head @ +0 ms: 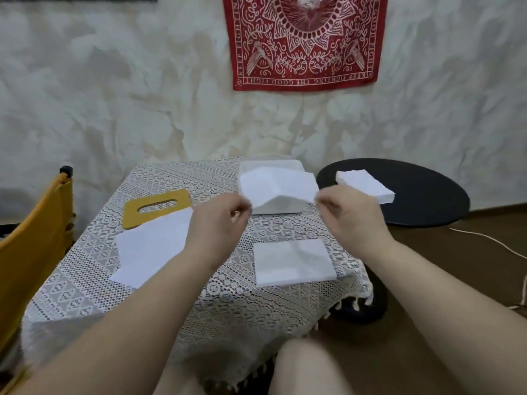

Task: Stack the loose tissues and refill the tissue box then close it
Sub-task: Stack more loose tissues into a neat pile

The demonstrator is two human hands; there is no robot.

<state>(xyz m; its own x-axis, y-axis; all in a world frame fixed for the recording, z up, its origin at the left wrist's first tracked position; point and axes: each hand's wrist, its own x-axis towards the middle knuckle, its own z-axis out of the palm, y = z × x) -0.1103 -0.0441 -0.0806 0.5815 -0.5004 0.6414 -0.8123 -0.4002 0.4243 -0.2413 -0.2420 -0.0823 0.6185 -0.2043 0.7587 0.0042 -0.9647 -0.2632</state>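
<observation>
Hands — left hand (pixel 219 220), right hand (pixel 346 213) — each pinching tissue (pixel 278 185) above tissue box (pixel 273 208)

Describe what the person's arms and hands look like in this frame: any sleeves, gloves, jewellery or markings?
Both forearms are bare as far as the frame shows, with no sleeve in view. The left hand and right hand wear no gloves, and no watch, bracelet or ring shows on the visible sides. No tattoos or other markings can be seen. The fingertips are too blurred to judge the nails.

Mottled white wall (pixel 114 95), red bandana (pixel 303 41) hung; brown floor (pixel 442 252); yellow chair (pixel 31 252) left.
</observation>
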